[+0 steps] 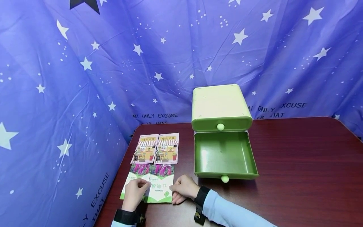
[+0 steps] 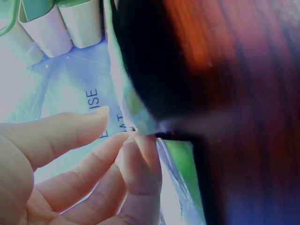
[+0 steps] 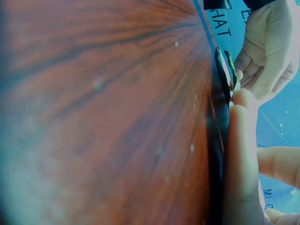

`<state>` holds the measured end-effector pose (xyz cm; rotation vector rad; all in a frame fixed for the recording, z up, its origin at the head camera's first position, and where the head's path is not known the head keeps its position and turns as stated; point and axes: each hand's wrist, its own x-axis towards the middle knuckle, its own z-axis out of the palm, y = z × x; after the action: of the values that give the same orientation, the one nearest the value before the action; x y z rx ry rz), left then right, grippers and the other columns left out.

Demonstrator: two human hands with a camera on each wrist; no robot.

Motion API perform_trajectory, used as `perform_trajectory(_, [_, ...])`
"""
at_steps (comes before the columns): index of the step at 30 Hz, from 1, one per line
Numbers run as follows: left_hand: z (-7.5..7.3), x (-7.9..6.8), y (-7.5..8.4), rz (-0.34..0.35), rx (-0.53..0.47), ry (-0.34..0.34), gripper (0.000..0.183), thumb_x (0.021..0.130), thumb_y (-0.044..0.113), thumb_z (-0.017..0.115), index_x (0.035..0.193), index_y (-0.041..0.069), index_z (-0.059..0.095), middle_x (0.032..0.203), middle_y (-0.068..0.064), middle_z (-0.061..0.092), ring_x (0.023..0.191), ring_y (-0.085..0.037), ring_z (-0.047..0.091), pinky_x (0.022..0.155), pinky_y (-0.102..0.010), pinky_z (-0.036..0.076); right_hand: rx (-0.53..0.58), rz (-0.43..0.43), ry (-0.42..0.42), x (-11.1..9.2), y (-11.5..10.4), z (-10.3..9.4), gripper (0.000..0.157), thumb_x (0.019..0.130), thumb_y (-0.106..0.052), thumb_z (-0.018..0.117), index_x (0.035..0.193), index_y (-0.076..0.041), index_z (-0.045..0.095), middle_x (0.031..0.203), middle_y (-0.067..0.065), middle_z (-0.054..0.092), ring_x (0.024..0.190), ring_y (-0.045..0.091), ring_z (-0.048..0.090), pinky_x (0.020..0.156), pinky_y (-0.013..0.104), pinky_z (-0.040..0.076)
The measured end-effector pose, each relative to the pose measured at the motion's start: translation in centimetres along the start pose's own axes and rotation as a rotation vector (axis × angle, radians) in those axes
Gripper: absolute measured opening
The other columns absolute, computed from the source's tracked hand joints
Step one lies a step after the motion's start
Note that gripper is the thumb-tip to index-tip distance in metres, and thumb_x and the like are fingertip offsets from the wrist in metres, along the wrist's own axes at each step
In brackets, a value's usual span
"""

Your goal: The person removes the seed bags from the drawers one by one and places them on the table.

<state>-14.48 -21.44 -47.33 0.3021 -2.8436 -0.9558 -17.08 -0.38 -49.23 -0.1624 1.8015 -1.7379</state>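
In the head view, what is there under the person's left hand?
The lower-left packet shows around the left hand, with flowers pictured on its upper part. The hand covers part of its front; printing there cannot be seen.

Bright head view, soft, blurry wrist views

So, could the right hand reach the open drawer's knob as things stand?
Probably yes: nothing visible blocks the right hand from the lower knob, though that hand touches a flower packet.
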Motion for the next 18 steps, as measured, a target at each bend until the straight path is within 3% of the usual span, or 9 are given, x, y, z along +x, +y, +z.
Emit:
perform_trajectory(5, [0.0, -0.1, 0.7, 0.050, 0.038, 0.032, 0.012, 0.078, 0.014, 0.072, 0.072, 0.005, 0.069, 0.060, 0.002, 0.061, 0.055, -0.010, 0.055, 0.053, -0.029, 0.044, 0.007, -0.026, 0.002, -0.7, 0.1, -0.2, 0.021, 0.087, -0.008, 0.060, 0.077, 0.010, 0.057, 0.065, 0.029, 0.062, 0.050, 0.026, 0.065, 0.047, 0.033, 0.054])
perform_trajectory(11, [-0.5, 0.4, 3.7, 0.158, 0.050, 0.062, 0.010, 0.080, 0.018, 0.072, 0.078, 0.008, 0.072, 0.068, 0.001, 0.066, 0.058, -0.010, 0.058, 0.051, -0.028, 0.047, 0.028, -0.073, -0.008, -2.1, -0.6, -0.5, 0.025, 0.088, -0.012, 0.062, 0.078, 0.010, 0.057, 0.064, 0.025, 0.063, 0.046, 0.018, 0.062, 0.044, 0.030, 0.053])
perform_trajectory(14, [-0.7, 0.8, 5.6, 0.230, 0.016, 0.126, 0.010, 0.082, 0.022, 0.072, 0.081, 0.011, 0.073, 0.068, 0.003, 0.065, 0.058, -0.008, 0.058, 0.051, -0.026, 0.047, 0.017, -0.105, -0.009, -3.1, -1.2, -0.7, 0.027, 0.088, -0.016, 0.063, 0.079, 0.009, 0.057, 0.064, 0.021, 0.064, 0.046, 0.018, 0.062, 0.044, 0.032, 0.053])
perform_trajectory(18, [-0.7, 1.7, 8.1, 0.381, -0.086, 0.225, 0.010, 0.082, 0.020, 0.072, 0.086, 0.011, 0.073, 0.071, 0.003, 0.067, 0.061, -0.008, 0.060, 0.054, -0.023, 0.048, -0.049, -0.175, 0.003, -4.8, -2.0, -1.5, 0.028, 0.087, -0.022, 0.064, 0.080, 0.004, 0.058, 0.067, 0.015, 0.066, 0.053, 0.023, 0.064, 0.047, 0.041, 0.053])
